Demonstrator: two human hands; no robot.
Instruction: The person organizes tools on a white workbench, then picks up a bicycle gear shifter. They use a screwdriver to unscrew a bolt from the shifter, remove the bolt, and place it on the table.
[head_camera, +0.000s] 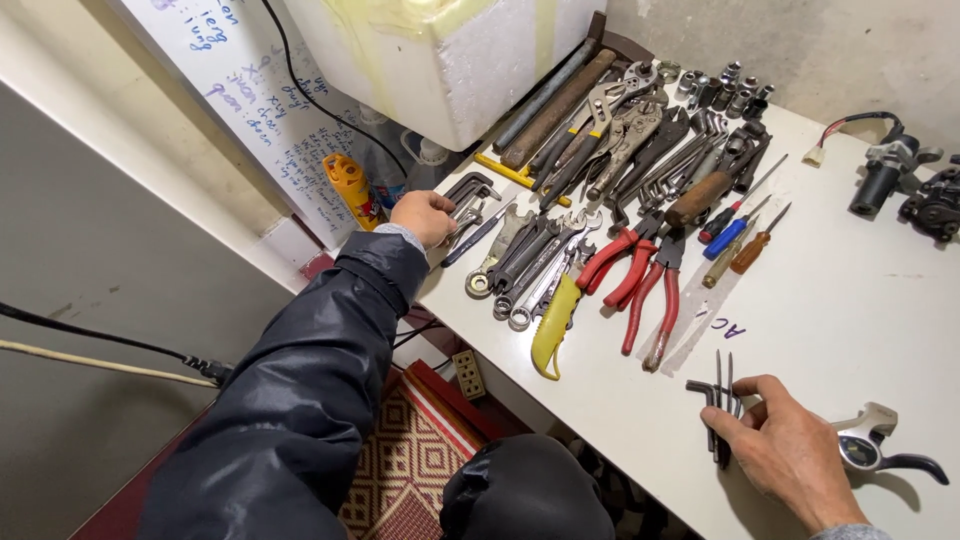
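My left hand (425, 216) reaches to the table's left edge and closes on small tools beside a set of dark hex keys (470, 188); what it grips I cannot make out. My right hand (785, 448) rests near the front edge, fingers on a few black hex keys (718, 397) lying on the white table (850, 300). A grey and black lever part (878, 450) lies just right of that hand.
Several wrenches (535, 262), a yellow-handled knife (552, 330), red-handled pliers (645, 290), screwdrivers (735, 240), sockets (725, 88) and dark metal parts (905, 180) cover the table. A white foam box (450, 60) stands behind. An orange can (350, 185) sits left. A patterned mat (410, 460) lies below.
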